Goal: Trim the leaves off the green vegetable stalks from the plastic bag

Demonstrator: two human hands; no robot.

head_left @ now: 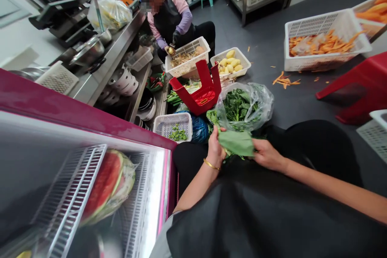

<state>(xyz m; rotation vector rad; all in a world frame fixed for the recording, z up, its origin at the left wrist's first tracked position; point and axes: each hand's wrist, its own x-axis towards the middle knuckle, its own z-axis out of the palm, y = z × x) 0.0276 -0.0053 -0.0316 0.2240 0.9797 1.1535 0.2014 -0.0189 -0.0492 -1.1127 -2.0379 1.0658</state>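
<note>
Both my hands hold one large green leaf [236, 142] over my lap. My left hand [215, 150], with a gold bangle at the wrist, grips its left edge. My right hand [266, 155] pinches its right end. Just beyond the leaf lies a clear plastic bag of leafy greens [243, 106] on the floor. A small white basket [173, 125] holding a few green scraps stands left of my left hand.
A glass-topped chest fridge [75, 121] with cut watermelon [104, 185] fills the left. An upturned red stool [201, 88] lies ahead. A seated person [172, 18] peels potatoes over white baskets [187, 54]. A basket of carrot peel [323, 40] and a red stool [356, 84] stand right.
</note>
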